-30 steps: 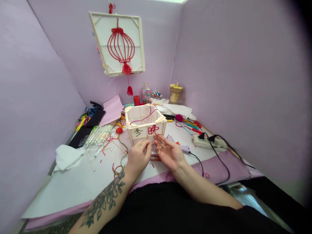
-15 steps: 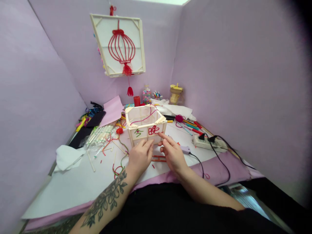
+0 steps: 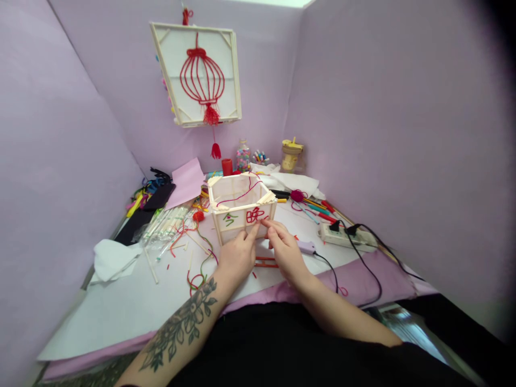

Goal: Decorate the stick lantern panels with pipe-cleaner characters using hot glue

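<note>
A box-shaped lantern [image 3: 231,232] with a pale stick frame and white panels stands upright on the table. Its front panel bears a green yarn character [image 3: 229,219] and a red yarn character [image 3: 255,215]. My left hand [image 3: 238,257] stretches its index finger to the panel just below the red strokes, its other fingers curled. At the right end of that character, the index fingertip of my right hand [image 3: 285,248] meets the panel; its other fingers are loosely bent. I see nothing held in either hand. A loose crimson yarn strand [image 3: 242,198] crosses the lantern's open top.
Red tweezers [image 3: 266,262] lie beneath my hands. To the right are a corded purple tool [image 3: 307,248] and a power strip [image 3: 346,237]. Bagged sticks [image 3: 166,226] and yarn tangles lie left. A finished lantern [image 3: 201,75] hangs above the table's back.
My left hand has moved up and right, its index finger now extended to the panel. My right fingers have drawn slightly closer together at the red character.
</note>
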Demonstrator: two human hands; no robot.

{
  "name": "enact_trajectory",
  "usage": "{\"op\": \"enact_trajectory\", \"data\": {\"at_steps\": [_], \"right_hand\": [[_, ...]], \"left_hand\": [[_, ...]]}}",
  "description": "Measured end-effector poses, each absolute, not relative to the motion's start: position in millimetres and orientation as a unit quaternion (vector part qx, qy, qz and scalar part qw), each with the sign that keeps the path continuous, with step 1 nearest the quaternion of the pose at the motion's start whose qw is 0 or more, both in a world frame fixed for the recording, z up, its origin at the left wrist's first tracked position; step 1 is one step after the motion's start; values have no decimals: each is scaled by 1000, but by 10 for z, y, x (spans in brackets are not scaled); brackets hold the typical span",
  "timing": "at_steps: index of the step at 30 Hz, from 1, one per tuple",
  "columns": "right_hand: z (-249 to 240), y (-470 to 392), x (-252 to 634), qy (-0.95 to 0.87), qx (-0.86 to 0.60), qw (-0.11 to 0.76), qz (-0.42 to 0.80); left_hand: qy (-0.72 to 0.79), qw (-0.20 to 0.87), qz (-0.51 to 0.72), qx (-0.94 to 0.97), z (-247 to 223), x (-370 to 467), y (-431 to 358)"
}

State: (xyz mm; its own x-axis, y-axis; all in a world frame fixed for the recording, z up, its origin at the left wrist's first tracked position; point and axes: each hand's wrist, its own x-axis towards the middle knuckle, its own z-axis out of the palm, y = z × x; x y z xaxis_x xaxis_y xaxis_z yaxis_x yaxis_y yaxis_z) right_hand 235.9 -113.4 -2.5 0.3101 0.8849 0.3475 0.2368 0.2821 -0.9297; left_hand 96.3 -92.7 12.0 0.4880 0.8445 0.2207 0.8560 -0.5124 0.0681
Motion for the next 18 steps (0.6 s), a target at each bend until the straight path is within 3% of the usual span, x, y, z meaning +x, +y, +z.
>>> {"op": "enact_trajectory", "data": {"at_steps": [13,18], "right_hand": [[7,-1123,2410,-474,-505,656,299],[-3,-1116,2424,-502,-510,639,281]], "left_hand": [[-487,9,-129,-864,126,980,-921],[-489,4,-125,-863,132,974,-927]]}}
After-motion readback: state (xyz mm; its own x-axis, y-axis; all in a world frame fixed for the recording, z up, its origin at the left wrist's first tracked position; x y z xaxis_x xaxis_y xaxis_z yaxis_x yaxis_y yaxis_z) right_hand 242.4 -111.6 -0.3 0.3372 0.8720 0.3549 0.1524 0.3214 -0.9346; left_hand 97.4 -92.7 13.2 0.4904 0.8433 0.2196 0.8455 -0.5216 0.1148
